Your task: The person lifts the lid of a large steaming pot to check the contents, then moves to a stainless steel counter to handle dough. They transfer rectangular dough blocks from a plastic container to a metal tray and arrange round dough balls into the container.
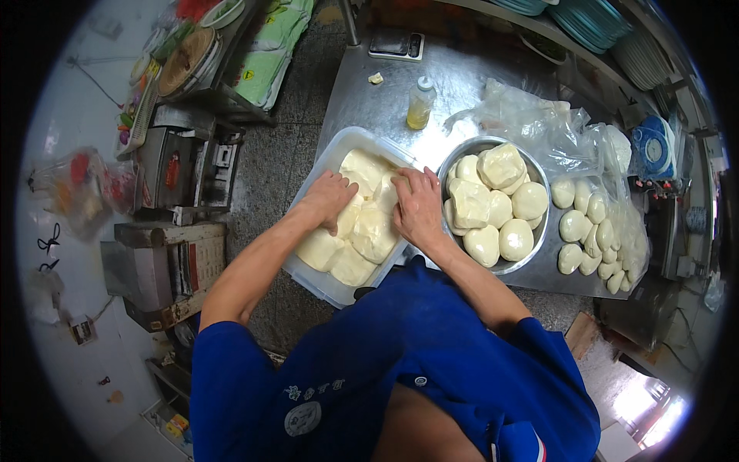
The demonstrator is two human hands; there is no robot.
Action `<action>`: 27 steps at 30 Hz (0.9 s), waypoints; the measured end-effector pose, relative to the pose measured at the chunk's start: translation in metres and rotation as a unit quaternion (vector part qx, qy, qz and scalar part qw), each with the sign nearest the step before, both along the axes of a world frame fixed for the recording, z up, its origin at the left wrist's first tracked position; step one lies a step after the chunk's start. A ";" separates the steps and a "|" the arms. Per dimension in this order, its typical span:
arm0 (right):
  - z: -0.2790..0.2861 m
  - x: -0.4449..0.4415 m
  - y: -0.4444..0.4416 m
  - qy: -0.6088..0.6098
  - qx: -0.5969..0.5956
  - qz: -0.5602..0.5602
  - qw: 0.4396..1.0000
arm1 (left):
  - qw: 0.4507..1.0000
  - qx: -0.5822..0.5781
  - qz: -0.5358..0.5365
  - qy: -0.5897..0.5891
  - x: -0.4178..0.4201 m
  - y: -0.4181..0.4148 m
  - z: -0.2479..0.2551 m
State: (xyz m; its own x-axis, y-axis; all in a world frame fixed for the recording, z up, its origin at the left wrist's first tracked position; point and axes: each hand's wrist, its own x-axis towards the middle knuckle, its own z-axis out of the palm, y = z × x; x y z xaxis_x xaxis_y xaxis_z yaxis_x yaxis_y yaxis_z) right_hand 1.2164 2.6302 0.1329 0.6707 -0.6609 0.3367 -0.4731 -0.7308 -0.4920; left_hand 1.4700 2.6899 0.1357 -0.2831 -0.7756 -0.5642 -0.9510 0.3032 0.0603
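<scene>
A translucent plastic tub (300,187) holds several large pieces of pale, oily dough (375,234). My left hand (329,199) rests on the dough towards the tub's left side, its fingers spread and bent. Over the right side of the tub, my right hand (417,199) has curled fingertips touching the dough by the rim. Whether either hand grips any dough cannot be told; both thumbs are partly in view. Right beside the tub stands a round metal bowl (545,234) heaped with dough balls (529,200). More small dough pieces (571,225) lie under clear plastic sheeting (531,127).
On the steel table (369,98) stand a squeeze bottle of yellow liquid (421,104) and a kitchen scale (396,45), with a dough scrap (376,78) nearby. A shelf with stacked plates (589,26) runs above the far right. Green sacks (268,58) lie beyond the aisle.
</scene>
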 end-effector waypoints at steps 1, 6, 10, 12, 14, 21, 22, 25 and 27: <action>-0.001 -0.001 0.002 0.008 0.003 -0.007 1.000 | 1.000 0.009 -0.006 -0.005 -0.001 -0.001 -0.001; -0.003 -0.004 0.001 -0.002 0.009 -0.017 1.000 | 0.998 0.024 -0.032 -0.044 -0.005 0.001 0.006; -0.003 -0.001 -0.001 -0.008 0.006 -0.017 1.000 | 0.999 -0.035 -0.005 0.041 0.007 0.022 -0.009; -0.003 -0.002 0.001 -0.006 0.010 -0.019 1.000 | 0.999 0.022 0.016 0.021 0.005 0.021 -0.013; -0.002 -0.002 0.000 -0.007 0.009 -0.018 1.000 | 0.998 0.051 0.035 0.003 -0.001 0.011 -0.006; -0.007 0.002 -0.001 -0.022 0.009 -0.023 0.999 | 0.997 0.076 0.027 -0.016 -0.017 0.022 0.022; -0.005 0.002 0.001 -0.023 0.008 -0.022 0.999 | 0.999 0.050 0.023 -0.002 -0.019 0.036 0.021; -0.003 0.004 0.003 -0.015 0.004 -0.020 1.000 | 0.999 -0.036 0.005 0.040 -0.025 0.070 0.035; 0.003 0.006 0.007 -0.004 -0.001 -0.014 1.000 | 0.988 -0.132 0.002 0.078 -0.019 0.101 0.044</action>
State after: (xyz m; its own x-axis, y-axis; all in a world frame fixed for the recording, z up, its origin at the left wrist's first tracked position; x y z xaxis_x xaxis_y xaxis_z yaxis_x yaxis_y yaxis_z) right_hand 1.2228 2.6375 0.1362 0.6495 -0.6786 0.3430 -0.4897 -0.7184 -0.4941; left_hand 1.4510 2.7905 0.1801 -0.3471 -0.8910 -0.2925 -0.9377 0.3243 0.1249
